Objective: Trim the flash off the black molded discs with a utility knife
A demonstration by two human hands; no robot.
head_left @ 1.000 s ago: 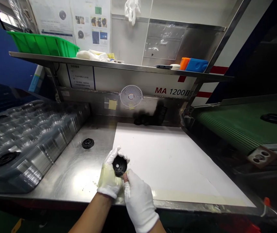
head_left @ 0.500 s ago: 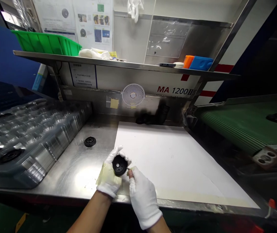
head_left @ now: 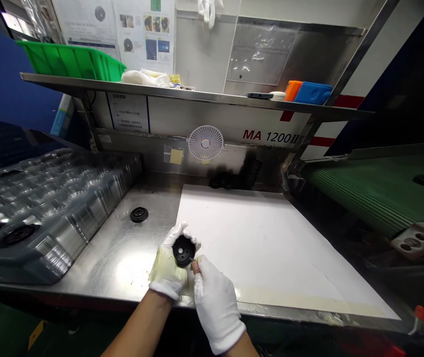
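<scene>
My left hand [head_left: 169, 265], in a white glove with yellowish tape about the palm, is closed around a round black plastic part [head_left: 184, 251]. The part's face, with a pale central hole and smaller holes, is turned up toward me. My right hand [head_left: 215, 297], also gloved in white with a bare thumb tip, pinches a small thin pointed tool [head_left: 192, 260] against the part's lower right rim. Most of that tool is hidden by the fingers. Another black ribbed round part [head_left: 139, 214] lies on the metal table [head_left: 123, 248], left of my hands.
Stacked clear plastic trays [head_left: 59, 218] with black parts stand at left. A white sheet [head_left: 264, 243] covers the table's right side. Dark parts [head_left: 234, 177] stand behind it, near a small fan [head_left: 205, 143]. A green conveyor [head_left: 375, 193] is at right; a shelf [head_left: 212, 98] crosses above.
My right hand has shifted slightly left and down along the part's rim, with the tool's tip now lower on it. My left hand keeps its hold. The view has tilted slightly.
</scene>
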